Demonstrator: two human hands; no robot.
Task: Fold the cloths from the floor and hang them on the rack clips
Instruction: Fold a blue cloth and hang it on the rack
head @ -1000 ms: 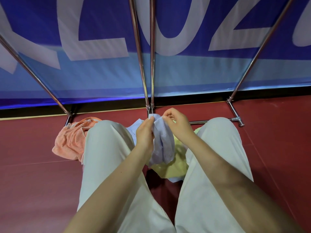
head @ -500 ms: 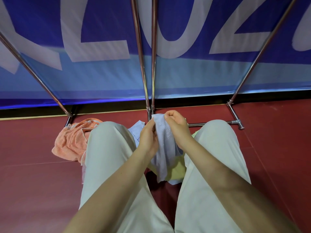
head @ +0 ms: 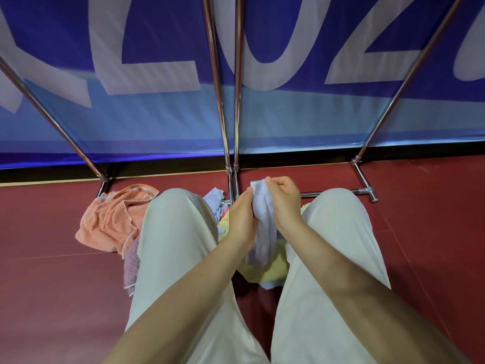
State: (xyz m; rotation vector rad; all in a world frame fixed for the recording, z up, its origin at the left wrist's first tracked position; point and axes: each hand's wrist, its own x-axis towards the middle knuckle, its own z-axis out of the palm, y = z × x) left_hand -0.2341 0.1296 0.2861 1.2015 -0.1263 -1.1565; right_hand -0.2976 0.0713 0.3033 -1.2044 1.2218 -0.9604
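cloth in hand: pale lavender cloth (head: 263, 224), bunched into a narrow hanging strip between the knees, in front of the rack's centre posts (head: 230, 101).
long axis: runs up and down; top corner level with the fingertips, loose tail drooping onto the yellow cloth (head: 273, 269) on the floor.
left hand (head: 242, 219): pressed to the strip's left side, fingers and thumb closed on its upper part.
right hand (head: 284, 199): curled over the strip's top edge from the right, pinching it; sits a little higher than the left.
hands, relation: close together, only the strip between them; both equally near it.
clips: none in view; the rack's upper part is out of frame, above the hands. Judgement: the cloth must go upward along the posts.
other cloths: orange cloth (head: 115, 216) left of the posts, beside the left knee; pinkish cloth (head: 131, 264) just under it; bluish cloth (head: 214, 203) at the foot of the posts.
surface: dark red floor (head: 52, 298); rack feet rest on it.
room: blue banner (head: 288, 122) with large pale letters behind the posts.
step, judged: folding not finished; the strip looks gathered, not flat.
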